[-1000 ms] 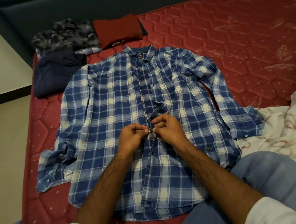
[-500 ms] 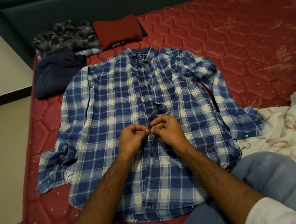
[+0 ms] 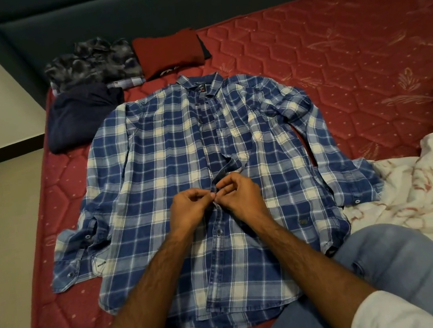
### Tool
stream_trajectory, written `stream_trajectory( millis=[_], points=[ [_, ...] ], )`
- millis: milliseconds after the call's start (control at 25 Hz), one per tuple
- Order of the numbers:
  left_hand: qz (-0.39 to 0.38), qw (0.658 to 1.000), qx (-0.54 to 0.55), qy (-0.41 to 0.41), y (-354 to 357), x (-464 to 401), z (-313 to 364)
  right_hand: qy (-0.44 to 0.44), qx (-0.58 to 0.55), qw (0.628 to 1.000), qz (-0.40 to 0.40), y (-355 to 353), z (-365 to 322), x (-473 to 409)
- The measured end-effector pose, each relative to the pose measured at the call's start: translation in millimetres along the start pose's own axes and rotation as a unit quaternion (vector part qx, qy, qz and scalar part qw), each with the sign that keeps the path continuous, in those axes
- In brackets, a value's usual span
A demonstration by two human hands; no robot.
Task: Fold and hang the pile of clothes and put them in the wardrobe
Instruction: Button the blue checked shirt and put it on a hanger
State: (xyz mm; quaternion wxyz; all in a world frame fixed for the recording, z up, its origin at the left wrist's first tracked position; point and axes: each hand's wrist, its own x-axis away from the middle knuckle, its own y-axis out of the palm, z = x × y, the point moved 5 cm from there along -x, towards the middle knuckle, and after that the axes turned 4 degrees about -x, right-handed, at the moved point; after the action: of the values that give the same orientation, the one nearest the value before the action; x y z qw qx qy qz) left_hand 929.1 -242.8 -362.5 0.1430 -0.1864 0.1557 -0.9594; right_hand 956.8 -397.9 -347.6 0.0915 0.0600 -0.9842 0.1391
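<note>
— Why is the shirt (image 3: 183, 174) spread flat on its back in the middle of the bed (image 3: 332, 40), collar toward the headboard?

— Laid out that way, the front strip of buttons faces up and both sleeves lie out to the sides, so it can be fastened before it is folded or hung. The hem sits at the near edge, right by the person's knees.

— And the hands?

— Both meet at the strip, about halfway up. The left hand (image 3: 191, 207) pinches the cloth on its side, fingers curled; the right hand (image 3: 239, 197) pinches the opposite edge, lifting a small fold of it. My guess is that each grip is working a button through its hole, though the button itself is too small to make out.

— What about the rest?

— Above the hands the front gapes open; below, it looks closed. Folded clothes (image 3: 120, 65) sit at the far left corner, and a white patterned sheet (image 3: 426, 187) is bunched at the right edge, touching the sleeve's cuff.
</note>
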Motion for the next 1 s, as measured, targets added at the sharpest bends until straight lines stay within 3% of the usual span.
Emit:
stream_trajectory(
  millis=[280, 520, 600, 720, 800, 920, 1000],
  points=[
    [0.055, 0.996, -0.057, 0.032, 6.6, 3.1, -2.6, 0.03, 0.015, 0.999, -0.004, 0.8, -1.0, -1.7],
    [-0.018, 0.965, -0.219, 0.145, 6.2, 4.6, 9.2, 0.029, 0.048, 0.997, -0.049, -2.7, -0.6, -4.6],
    [-0.037, 0.957, -0.242, 0.153, -2.0, -2.1, 14.5, 0.004, 0.054, 0.998, -0.035, -11.5, -10.9, -15.1],
    [-0.006, 0.948, -0.248, 0.202, -10.3, -17.3, 35.5, -0.066, 0.085, 0.994, 0.03, -28.8, -38.5, -35.8],
    [-0.003, 0.939, -0.259, 0.228, -7.0, -31.2, 53.1, -0.068, 0.141, 0.987, 0.022, -26.3, -45.4, -46.4],
    [-0.042, 0.94, -0.282, 0.187, 6.2, -58.1, 55.3, -0.017, 0.279, 0.96, 0.022, -21.1, -31.3, -51.8],
    [-0.027, 0.949, -0.269, 0.163, 10.9, -66.9, 47.1, -0.012, 0.3, 0.953, 0.033, -20.6, -22.0, -52.2]
  ],
)
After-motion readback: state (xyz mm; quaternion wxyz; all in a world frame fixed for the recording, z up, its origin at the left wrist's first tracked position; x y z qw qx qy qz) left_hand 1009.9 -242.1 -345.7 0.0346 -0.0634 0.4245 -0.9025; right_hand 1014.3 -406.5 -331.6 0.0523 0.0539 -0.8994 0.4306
